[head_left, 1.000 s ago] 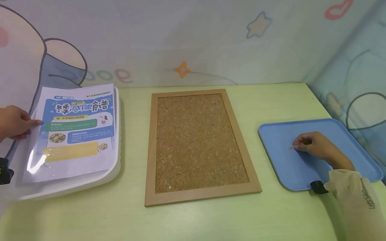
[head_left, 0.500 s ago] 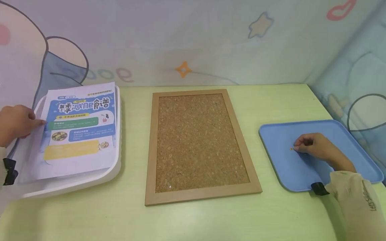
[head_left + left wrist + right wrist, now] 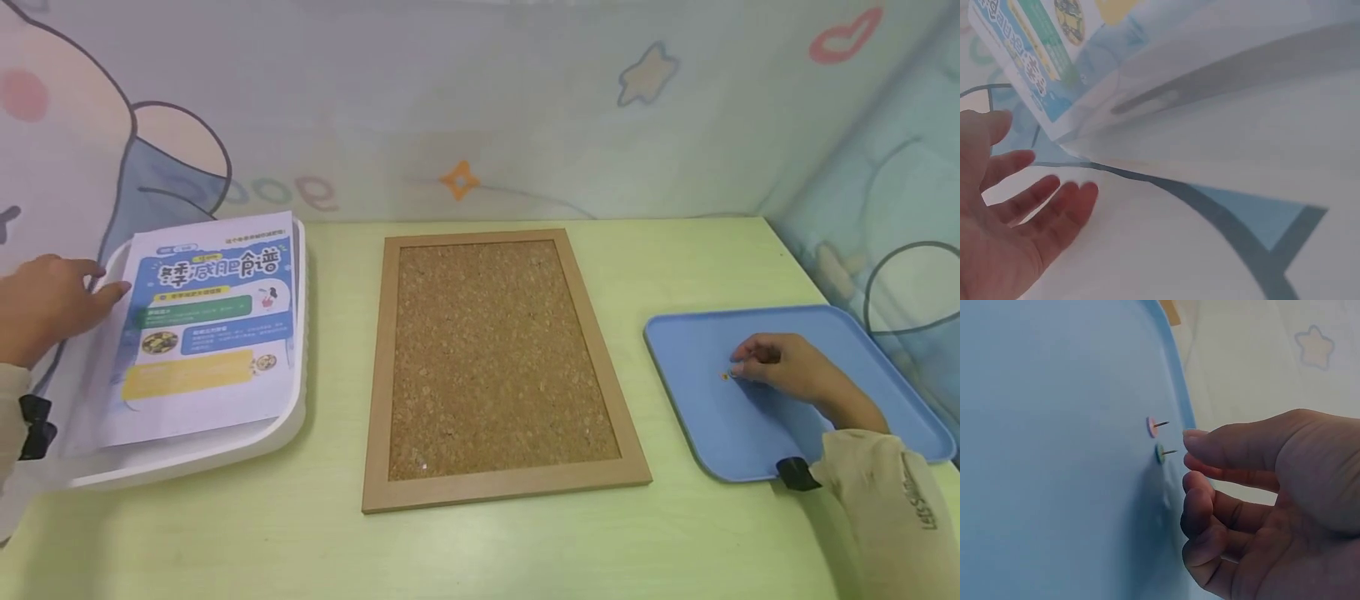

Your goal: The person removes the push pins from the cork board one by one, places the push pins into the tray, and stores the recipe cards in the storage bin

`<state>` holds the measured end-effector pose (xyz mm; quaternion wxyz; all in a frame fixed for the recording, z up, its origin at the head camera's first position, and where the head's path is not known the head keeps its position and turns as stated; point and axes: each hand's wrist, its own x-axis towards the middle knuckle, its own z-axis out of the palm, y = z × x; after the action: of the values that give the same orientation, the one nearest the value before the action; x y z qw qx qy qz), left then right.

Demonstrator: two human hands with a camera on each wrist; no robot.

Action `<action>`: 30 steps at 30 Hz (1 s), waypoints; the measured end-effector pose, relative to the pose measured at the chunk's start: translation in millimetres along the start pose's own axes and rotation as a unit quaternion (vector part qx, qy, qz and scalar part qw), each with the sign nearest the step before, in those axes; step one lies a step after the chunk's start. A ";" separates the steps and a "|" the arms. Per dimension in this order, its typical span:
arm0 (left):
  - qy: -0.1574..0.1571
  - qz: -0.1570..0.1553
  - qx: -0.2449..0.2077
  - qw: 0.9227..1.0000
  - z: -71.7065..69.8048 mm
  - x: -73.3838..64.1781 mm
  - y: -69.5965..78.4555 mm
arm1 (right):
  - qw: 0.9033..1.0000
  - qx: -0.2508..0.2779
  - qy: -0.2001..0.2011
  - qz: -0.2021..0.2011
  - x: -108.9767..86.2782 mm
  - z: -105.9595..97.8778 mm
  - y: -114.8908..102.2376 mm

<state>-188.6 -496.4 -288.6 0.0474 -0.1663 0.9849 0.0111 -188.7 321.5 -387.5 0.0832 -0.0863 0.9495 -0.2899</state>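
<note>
My left hand is at the left edge of a printed poster sheet, which lies with other sheets in a white tray. In the left wrist view, the fingers of that hand are spread beside the corner of the sheets and hold nothing. Over a blue tray is my right hand, loosely curled. The right wrist view shows a pink thumbtack and a green thumbtack, points up, just off the thumb and fingertips of the right hand, with nothing between them.
A cork board in a wooden frame lies on the pale green table between the two trays. Behind and to the right hangs a patterned cloth backdrop.
The left fingers have let go of the poster sheet's edge and parted; the sheet has shifted slightly right and settled in the tray. The right hand has barely moved.
</note>
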 end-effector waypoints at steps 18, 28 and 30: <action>0.129 0.034 -0.019 0.991 -14.9 -14.7 73.4 | 1.000 0.015 0.003 -0.005 16.8 -15.0 -26.7; 0.153 0.082 -0.040 0.984 -13.5 -40.9 126.5 | 0.998 0.050 0.006 -0.030 23.2 -19.5 -68.7; 0.166 0.093 -0.046 0.981 -11.9 -48.6 137.6 | 0.998 0.055 -0.003 -0.029 23.1 -18.7 -78.6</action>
<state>-189.2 -351.0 -271.2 -0.1257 -0.0756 0.9886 0.0330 -205.9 262.4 -330.3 0.0823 -0.1096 0.9291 -0.3434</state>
